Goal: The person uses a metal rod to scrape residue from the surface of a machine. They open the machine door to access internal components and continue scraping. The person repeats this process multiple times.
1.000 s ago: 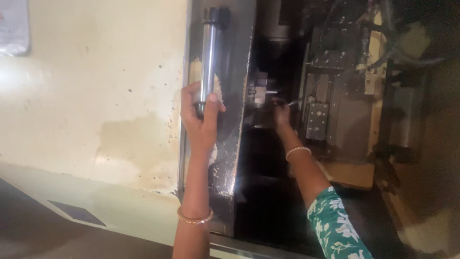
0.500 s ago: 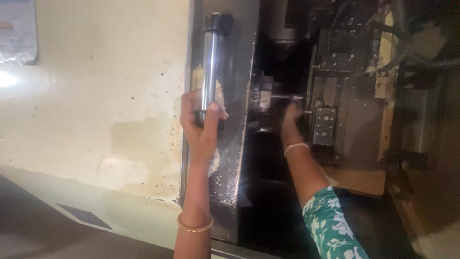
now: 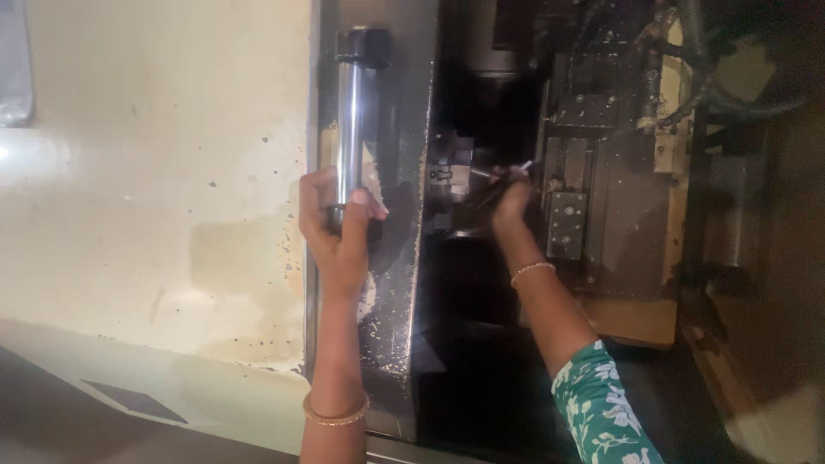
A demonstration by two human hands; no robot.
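Left hand point(image 3: 339, 236) gripped door handle point(image 3: 351, 129) as before; right hand point(image 3: 512, 199), closed on thin rod point(image 3: 507, 176), had reached deeper toward chuck point(image 3: 451, 170), far inside machine.

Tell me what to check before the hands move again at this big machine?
1. Left hand gripping the shiny door handle: ok, fingers wrapped round its lower end.
2. Door open enough: ok, the dark inside shows.
3. Right hand holding its thin tool: ok, pinched in the fingers.
4. Tool tip on the right spot by the chuck: cannot tell, too dark.
5. Chuck stopped: cannot tell from one picture.
6. Bangle and sleeve clear of parts: ok, nothing touches them.
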